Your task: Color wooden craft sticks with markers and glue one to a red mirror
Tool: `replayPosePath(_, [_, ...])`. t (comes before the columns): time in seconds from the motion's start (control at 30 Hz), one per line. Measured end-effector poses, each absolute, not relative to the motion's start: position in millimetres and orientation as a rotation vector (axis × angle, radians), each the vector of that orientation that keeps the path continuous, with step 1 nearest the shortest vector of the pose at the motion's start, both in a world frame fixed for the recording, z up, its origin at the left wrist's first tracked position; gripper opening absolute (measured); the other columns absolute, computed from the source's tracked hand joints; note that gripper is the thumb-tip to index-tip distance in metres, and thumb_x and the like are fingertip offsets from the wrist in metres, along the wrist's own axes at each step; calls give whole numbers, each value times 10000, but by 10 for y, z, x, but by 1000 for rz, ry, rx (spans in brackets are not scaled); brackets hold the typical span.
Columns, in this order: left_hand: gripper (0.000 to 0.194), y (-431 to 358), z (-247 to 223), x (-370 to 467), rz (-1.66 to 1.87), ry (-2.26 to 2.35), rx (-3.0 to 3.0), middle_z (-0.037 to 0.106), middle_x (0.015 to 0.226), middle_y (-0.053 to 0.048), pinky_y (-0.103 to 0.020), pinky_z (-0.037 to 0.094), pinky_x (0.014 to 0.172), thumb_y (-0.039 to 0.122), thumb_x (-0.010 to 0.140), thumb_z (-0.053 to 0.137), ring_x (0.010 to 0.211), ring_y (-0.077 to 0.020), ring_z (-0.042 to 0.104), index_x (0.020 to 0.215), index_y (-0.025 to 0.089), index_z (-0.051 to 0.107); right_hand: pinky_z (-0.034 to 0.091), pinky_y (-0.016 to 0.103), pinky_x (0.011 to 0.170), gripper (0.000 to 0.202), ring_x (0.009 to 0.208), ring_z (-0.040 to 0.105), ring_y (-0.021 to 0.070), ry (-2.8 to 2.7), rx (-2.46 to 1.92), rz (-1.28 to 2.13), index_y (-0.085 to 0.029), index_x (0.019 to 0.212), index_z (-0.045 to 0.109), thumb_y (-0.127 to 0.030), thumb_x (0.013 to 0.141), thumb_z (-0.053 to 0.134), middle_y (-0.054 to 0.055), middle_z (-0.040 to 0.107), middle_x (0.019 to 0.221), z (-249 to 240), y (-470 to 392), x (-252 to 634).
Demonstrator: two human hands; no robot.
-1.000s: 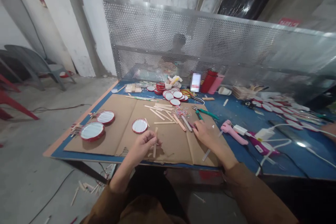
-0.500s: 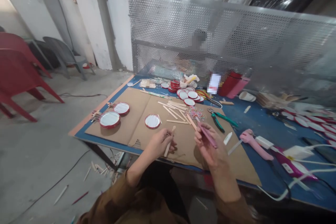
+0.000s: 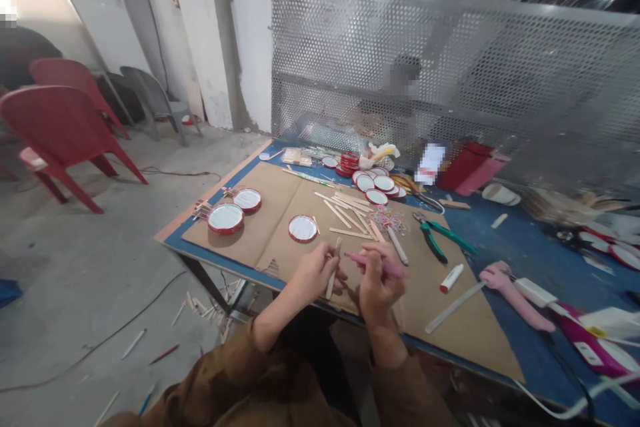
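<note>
My left hand (image 3: 319,271) is closed around a flat wooden craft stick (image 3: 332,279), which it holds nearly upright above the cardboard sheet (image 3: 270,213). In my right hand (image 3: 379,283) is a pink pen (image 3: 387,267), gripped like a writing tool, its tip pointing left at the stick with a small gap between them. More craft sticks (image 3: 345,210) lie loosely just beyond my hands. A round red-rimmed white disc (image 3: 303,228) rests on the cardboard beyond my left hand. Farther left are two similar discs with sticks attached, the nearer one (image 3: 225,218) being larger in view.
Green-handled pliers (image 3: 440,237), a glue tube (image 3: 452,278) and a pink glue gun (image 3: 515,293) lie to the right. Small coloured bands (image 3: 389,219) are heaped past my right hand. Several discs (image 3: 376,197) pile up before a perforated metal screen (image 3: 345,47). Red chairs (image 3: 70,127) stand left.
My right hand has turned, bringing the pink pen's tip round to face the craft stick. My left hand keeps its hold on the stick. The view has swung slightly left.
</note>
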State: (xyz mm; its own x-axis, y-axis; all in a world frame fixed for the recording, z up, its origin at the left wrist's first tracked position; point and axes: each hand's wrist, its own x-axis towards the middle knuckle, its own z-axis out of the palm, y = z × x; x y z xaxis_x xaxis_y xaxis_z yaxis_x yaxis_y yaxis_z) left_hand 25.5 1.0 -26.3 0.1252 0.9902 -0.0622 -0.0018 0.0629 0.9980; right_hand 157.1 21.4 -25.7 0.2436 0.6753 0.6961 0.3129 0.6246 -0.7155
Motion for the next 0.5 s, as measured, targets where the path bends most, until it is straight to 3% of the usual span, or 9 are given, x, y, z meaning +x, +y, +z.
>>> replayPosePath(0.1, [110,5,-264,252,1065,1150,1223,667,648,6,-226,505,431,307,879,480,465,-149,645,899,212,429,510,324,634,261,624,617,166,-1336,-855,155,-179,870,667,-376,938,510,30,665,697,-315,174,1559])
replayPosePath(0.27, [122,-1,-278,241,1051,1110,1281,655,645,6,-222,505,452,327,884,479,476,-143,641,886,209,449,550,362,763,221,831,692,202,-1493,-968,283,-194,1032,692,-333,908,573,73,735,951,-380,107,1603])
replayPosePath(0.5, [147,-23,-281,250,1034,1095,1278,649,639,8,-216,487,467,353,884,482,486,-140,638,911,208,479,543,296,660,66,675,657,153,-1376,-985,239,-188,872,638,-241,888,601,22,678,741,-446,64,1568])
